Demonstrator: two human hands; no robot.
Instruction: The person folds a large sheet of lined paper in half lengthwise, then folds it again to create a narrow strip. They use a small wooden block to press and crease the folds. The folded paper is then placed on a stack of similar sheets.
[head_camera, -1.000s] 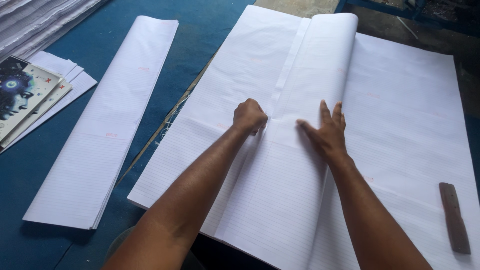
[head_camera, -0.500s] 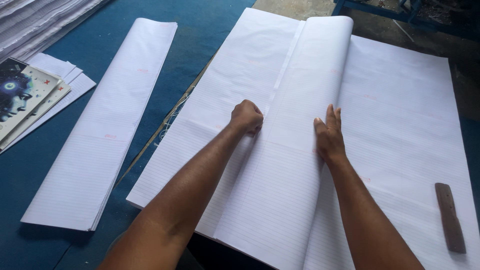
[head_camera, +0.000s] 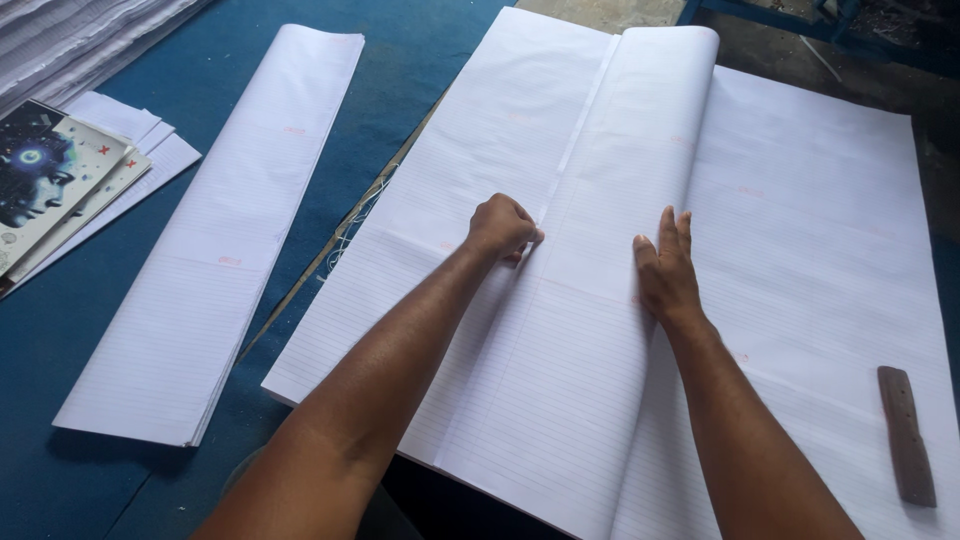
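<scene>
Centrally pinned: left hand (head_camera: 503, 228) fisted, knuckling down the fold's edge; right hand (head_camera: 665, 270) flat, fingers together at three o'clock, steadying the folded-over ruled sheet (head_camera: 600, 300); dark wooden stick (head_camera: 906, 435) parked at four o'clock within reach.

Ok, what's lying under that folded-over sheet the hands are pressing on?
The folded sheet lies on a stack of large ruled sheets; left hand and right hand press it. The part beneath the fold is hidden.
</scene>
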